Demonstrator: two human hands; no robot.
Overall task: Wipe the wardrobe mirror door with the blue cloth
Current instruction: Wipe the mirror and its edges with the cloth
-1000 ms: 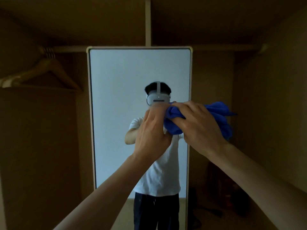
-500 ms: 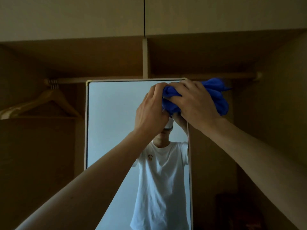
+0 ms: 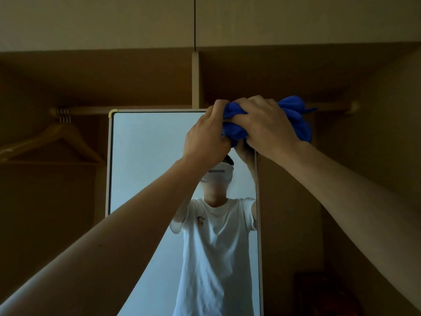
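Observation:
A tall mirror door [image 3: 145, 160] with a pale frame stands in the middle of the dark wardrobe. A bunched blue cloth [image 3: 293, 117] is held up at the mirror's top right corner. My right hand [image 3: 266, 126] is closed over the cloth from the right. My left hand [image 3: 206, 137] grips its left end. The corner of the mirror is hidden behind both hands. A person in a white T-shirt is reflected in the glass below my hands.
A wooden hanging rail [image 3: 86, 110] runs behind the mirror's top, with a wooden hanger [image 3: 59, 142] on it at the left. A vertical divider [image 3: 195, 80] rises above the mirror. Wardrobe side panels close in left and right.
Both hands have carried the cloth from mid-mirror height up to the top right corner, and my view has tilted upward. In the last half second they hardly moved.

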